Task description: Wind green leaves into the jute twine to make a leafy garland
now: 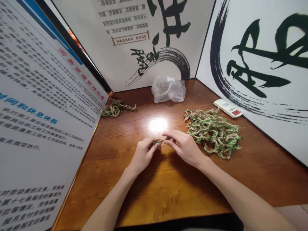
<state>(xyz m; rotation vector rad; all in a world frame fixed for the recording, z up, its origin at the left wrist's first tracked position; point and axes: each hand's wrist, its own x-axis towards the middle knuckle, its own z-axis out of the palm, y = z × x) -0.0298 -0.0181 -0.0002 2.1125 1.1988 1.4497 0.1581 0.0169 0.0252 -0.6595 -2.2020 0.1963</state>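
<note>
Over the middle of the table, my left hand (144,152) and my right hand (184,144) meet with fingertips almost together. Between them is a short piece of green-and-tan leafy twine (157,141), mostly covered by the fingers. Both hands are closed in a pinch on it. Just right of my right hand lies a large tangled pile of the same leafy twine (214,131), tan cord with small green leaves. A smaller bunch of leafy twine (116,108) rests at the far left, against the panel.
A crumpled clear plastic bag (168,89) stands at the back of the wooden table (149,199). Behind the pile lies a white remote-like device (228,108) with a small screen. Upright printed panels (96,64) border the left, back and right sides. Light glares on the tabletop centre.
</note>
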